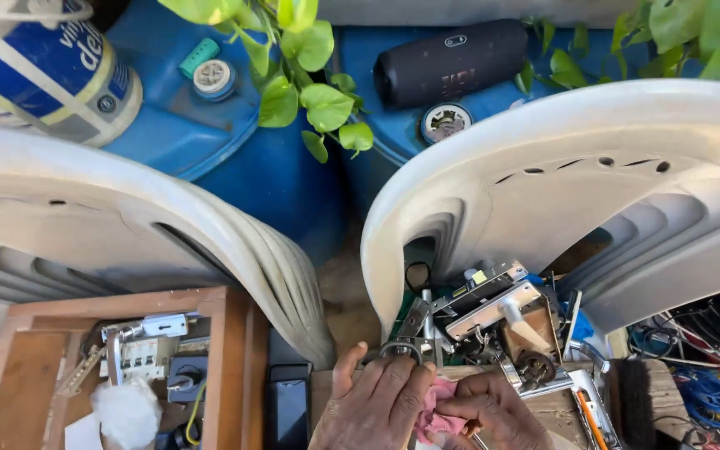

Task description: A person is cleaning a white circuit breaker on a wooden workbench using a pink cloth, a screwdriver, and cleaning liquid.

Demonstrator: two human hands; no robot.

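Outdoors by the look of it, with two blue plastic drums at the back, green leafy vines trailing over them and a black cylindrical speaker lying on top of the right one. Two pale plastic chairs, left and right, frame the work area.

Down at the bottom edge, the left hand lies palm-down, fingers together and curled over a pink cloth, with a metal ring just at its fingertips. The right hand comes in beside it, fingers bent and pinching the same cloth from the other side. What sits under the cloth I cannot tell; it is hidden.

Right behind the hands sits a heap of metal door-lock bodies, plates and latches jumbled together. To the right, a tangle of coloured wires. To the left, a wooden box holding electrical breakers and a white rag.

My read on the wiping: hold the part steady with the left hand, let the right one work the cloth, and keep fingertips off the sharp plate edges close by.
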